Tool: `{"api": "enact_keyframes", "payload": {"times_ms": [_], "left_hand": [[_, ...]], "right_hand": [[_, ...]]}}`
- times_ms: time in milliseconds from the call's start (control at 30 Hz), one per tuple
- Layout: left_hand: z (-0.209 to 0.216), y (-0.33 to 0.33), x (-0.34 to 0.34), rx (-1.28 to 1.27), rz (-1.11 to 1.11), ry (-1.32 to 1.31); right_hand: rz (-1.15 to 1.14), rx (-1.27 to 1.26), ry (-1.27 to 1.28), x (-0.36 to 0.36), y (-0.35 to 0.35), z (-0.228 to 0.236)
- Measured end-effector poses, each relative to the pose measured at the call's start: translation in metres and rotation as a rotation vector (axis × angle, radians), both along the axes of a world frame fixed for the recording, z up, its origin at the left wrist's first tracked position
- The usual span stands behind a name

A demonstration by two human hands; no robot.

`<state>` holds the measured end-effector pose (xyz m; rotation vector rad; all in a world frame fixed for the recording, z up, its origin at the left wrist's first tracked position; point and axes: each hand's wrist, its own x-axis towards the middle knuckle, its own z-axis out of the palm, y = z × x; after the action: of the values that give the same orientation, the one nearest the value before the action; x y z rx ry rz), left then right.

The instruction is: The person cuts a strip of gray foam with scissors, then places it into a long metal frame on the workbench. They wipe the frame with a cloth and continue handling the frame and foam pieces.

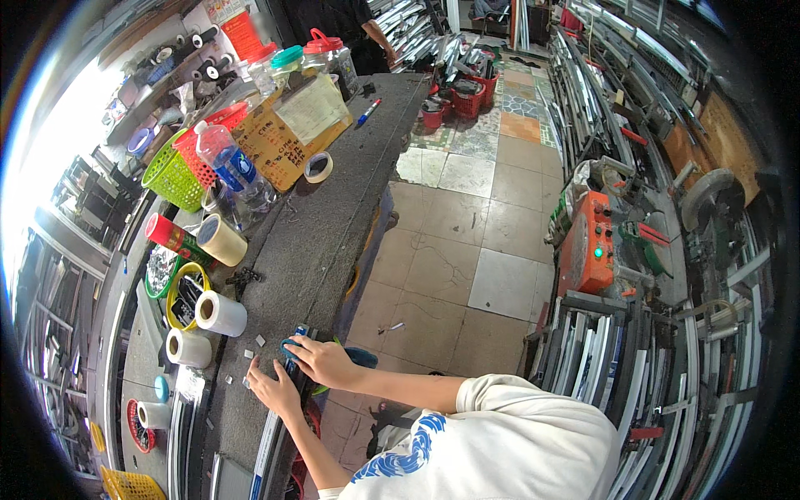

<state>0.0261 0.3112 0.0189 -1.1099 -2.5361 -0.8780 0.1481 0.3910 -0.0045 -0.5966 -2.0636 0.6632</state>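
A long metal profile point(268, 446) with blue-and-white film lies along the near edge of the grey workbench point(310, 254). My right hand point(323, 363) is over its far end, the fingers closed on a small teal object point(289, 347) whose kind I cannot make out. Close beside it, my left hand point(273, 388) rests at the profile with its fingers spread. Several small pale pieces, one of them a little block point(261, 340), lie on the bench just beyond the fingertips.
White film rolls point(221, 314), a yellow basket point(188, 296), a spray can point(179, 239), a water bottle point(233, 171) and a tape roll point(317, 167) stand along the bench. An orange machine point(587, 242) is at right, among metal profiles. Another person point(333, 29) stands beyond the bench.
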Motion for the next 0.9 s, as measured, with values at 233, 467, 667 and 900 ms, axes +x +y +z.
{"api": "enact_keyframes", "payload": {"times_ms": [233,467,667,900], "left_hand": [[0.002,0.001,-0.001,-0.045,0.008,-0.018],[-0.004,0.001,-0.005,-0.091,0.036,-0.025],[-0.009,-0.001,-0.011,-0.052,0.02,-0.056],[-0.01,-0.001,-0.013,-0.11,0.051,-0.04]], "right_hand": [[-0.005,-0.015,-0.007,0.0,-0.001,0.002],[-0.002,-0.017,-0.043,-0.004,-0.002,-0.005],[-0.039,0.064,-0.002,-0.006,-0.003,-0.008],[-0.031,0.03,-0.021,-0.006,-0.004,-0.007]]}}
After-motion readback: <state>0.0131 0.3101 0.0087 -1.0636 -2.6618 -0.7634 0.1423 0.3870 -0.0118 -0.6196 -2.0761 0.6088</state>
